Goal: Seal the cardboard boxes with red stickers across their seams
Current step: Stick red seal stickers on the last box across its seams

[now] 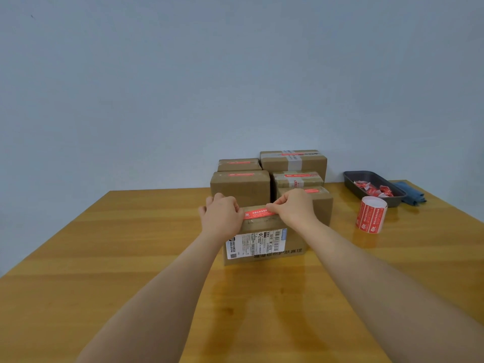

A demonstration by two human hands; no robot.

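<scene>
Sticker (259,213) stretched flat over the top of the nearest cardboard box (264,242), which sits mid-bench (104,258) right in front of the person, label side facing the camera. Left hand (222,217) grips the sticker's left end, fingers curled over the box's top edge; right hand (293,208) pinches the right end between thumb and fingertips. Holding both ends likely keeps the strip taut so it lands straight across the seam without wrinkles; seam itself is hidden under the hands and the strip. Can't tell if the sticker is already fully stuck down or only held just above the cardboard.

Five boxes behind it, pushed to the back by the wall: front left (239,187), rear left (238,165), tall rear right (293,161), middle right (298,179), near right (318,200). Each shows a red strip on top, so they read as the finished pile, parked out of the working spot.

Sticker roll (371,214) stands upright to the right, within easy reach of the right hand for the next strip. Dark tray (352,179) further back holds crumpled red-and-white scraps, probably peeled backings. Blue cloth (411,193) lies just beside the tray.

Judgement: last box in hand, pressing down comes next.
</scene>
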